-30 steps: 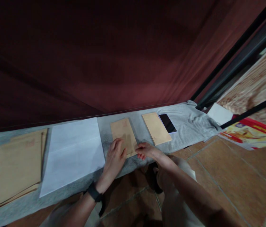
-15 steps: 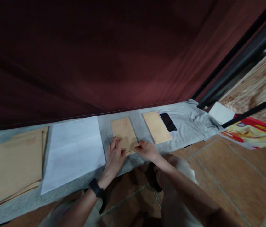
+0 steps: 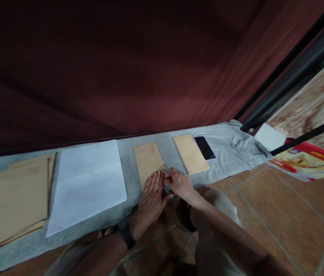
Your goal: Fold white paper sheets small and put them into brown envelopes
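Observation:
A small brown envelope (image 3: 147,158) with faint red print near its far end lies on the grey cloth in front of me. My left hand (image 3: 150,197), with a dark watch on its wrist, rests flat on the envelope's near end, fingers stretched out together. Close beside it, my right hand (image 3: 180,185) has its fingers curled at the near right edge of the same envelope. The envelope's near edge is hidden under both hands.
Left of the envelope lie white paper (image 3: 88,184) and a stack of larger brown envelopes (image 3: 18,195). To the right are more small envelopes (image 3: 191,154) and a phone (image 3: 204,148) on the grey cloth (image 3: 227,147). A dark red curtain (image 3: 150,96) hangs behind.
My left hand has moved right and flattened onto the near end of the envelope, its fingers now straight. My right hand stays at the right edge.

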`<state>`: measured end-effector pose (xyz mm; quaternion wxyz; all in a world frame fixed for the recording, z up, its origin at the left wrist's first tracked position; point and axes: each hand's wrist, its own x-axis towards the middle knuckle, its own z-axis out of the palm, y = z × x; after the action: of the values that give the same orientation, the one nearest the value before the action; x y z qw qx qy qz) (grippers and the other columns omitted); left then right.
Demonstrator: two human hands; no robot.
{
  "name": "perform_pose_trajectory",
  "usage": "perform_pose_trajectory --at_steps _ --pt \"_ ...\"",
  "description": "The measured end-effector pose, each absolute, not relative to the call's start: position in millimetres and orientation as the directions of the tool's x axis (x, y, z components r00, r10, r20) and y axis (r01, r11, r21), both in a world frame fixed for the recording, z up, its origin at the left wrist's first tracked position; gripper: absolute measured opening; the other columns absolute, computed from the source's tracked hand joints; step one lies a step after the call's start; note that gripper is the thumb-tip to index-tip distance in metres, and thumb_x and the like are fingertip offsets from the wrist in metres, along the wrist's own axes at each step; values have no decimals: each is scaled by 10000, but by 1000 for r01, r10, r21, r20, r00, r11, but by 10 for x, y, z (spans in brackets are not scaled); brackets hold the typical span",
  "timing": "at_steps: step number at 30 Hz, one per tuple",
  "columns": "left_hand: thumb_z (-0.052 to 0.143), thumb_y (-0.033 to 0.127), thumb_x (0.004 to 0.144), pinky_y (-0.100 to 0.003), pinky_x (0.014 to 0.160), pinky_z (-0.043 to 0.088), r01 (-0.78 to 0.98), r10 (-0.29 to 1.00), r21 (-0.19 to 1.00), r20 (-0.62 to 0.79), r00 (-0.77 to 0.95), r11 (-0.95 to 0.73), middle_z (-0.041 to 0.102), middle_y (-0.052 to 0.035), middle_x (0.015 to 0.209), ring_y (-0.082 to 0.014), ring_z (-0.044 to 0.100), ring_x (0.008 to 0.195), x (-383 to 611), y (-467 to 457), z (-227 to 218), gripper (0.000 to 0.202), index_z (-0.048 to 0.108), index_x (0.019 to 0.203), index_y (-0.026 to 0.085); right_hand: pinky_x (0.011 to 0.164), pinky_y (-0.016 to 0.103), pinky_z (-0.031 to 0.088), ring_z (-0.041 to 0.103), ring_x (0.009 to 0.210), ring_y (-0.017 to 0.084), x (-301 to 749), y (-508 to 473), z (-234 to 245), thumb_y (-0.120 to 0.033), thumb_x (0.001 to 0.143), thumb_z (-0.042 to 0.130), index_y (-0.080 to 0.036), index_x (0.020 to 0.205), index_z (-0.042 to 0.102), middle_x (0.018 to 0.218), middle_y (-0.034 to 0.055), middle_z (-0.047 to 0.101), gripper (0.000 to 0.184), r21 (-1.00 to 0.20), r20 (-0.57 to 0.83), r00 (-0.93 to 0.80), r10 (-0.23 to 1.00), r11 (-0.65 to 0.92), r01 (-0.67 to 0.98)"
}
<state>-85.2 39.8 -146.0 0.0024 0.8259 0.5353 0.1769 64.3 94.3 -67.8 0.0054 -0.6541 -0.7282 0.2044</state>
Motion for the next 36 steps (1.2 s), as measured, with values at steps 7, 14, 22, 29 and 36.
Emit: perform_pose_trajectory --at_steps 7,14,22,29,36 --pt "389 558 996 -495 1254 263 920 913 170 280 298 -353 294 -204 1645 -299 222 1552 -1004 412 -1491 784 278 1578 45 845 298 500 715 1026 229 702 957 -717 -264 974 561 -166 1203 583 1046 88 758 250 -367 -241 -173 955 75 927" --pt "354 356 1016 -509 1260 238 945 935 151 255 248 -292 292 -172 1649 -284 213 1553 -1046 414 -1441 625 311 1579 88 1013 382 503 621 1168 236 662 985 -887 -199 979 506 -161 1216 613 1210 128 678 262 -468 73 -345 936 338 817" --pt "357 233 968 -544 1251 241 952 959 193 206 197 -237 316 -163 1644 -296 212 1552 -1053 535 -1424 604 366 1560 116 1206 420 381 389 1478 207 356 991 -1041 -332 1070 351 -146 1518 444 1564 131 469 494 -511 134 -468 874 465 723" --pt "350 190 951 -541 1243 261 961 971 217 206 125 -169 340 -153 1641 -289 230 1551 -1105 653 -1452 610 373 1555 108 1272 382 230 284 1530 199 181 1110 -1115 -363 1088 327 -62 1548 380 1627 126 365 552 -394 127 -502 856 508 766" --pt "301 217 982 -525 1235 284 959 955 224 275 108 -173 373 -175 1617 -292 268 1538 -1245 761 -1482 587 376 1544 66 1258 437 221 278 1533 234 205 1146 -1271 -373 1089 309 -96 1567 354 1635 127 341 554 -243 196 -467 862 504 829"
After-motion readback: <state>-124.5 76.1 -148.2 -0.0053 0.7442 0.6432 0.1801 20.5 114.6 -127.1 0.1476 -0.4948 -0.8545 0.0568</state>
